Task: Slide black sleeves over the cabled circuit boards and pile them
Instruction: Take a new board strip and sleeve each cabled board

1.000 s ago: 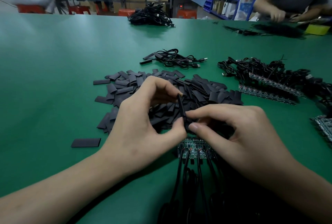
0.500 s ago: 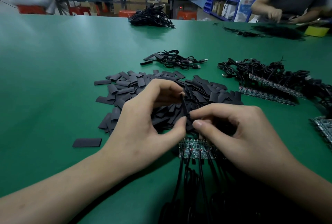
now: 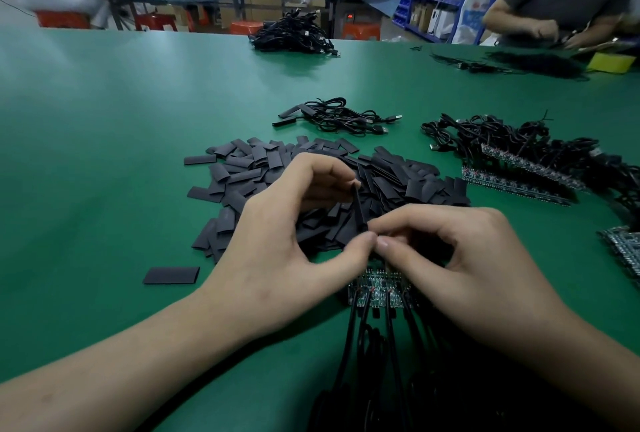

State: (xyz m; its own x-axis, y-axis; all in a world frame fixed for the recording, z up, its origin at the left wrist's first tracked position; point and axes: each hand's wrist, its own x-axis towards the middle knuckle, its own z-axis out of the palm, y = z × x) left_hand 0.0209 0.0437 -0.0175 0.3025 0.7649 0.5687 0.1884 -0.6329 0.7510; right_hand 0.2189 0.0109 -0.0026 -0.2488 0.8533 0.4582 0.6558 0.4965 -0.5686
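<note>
My left hand [image 3: 287, 234] pinches one sleeve [image 3: 358, 209] end to end, edge-on; my right hand [image 3: 460, 258] pinches its lower end, thumbs touching, just above the cabled circuit boards [image 3: 375, 287]. If I squeeze it flat, its mouth may close and snag on a board's corner.

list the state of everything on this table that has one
left hand, pinches flat black sleeve upright
right hand, pinches that sleeve's lower end
heap of loose black sleeves, lying flat, unused
lone black sleeve, flat, apart from heap
green cabled circuit boards, bare, in a row near the hands
small black cable bundle, sleeved, piled
</note>
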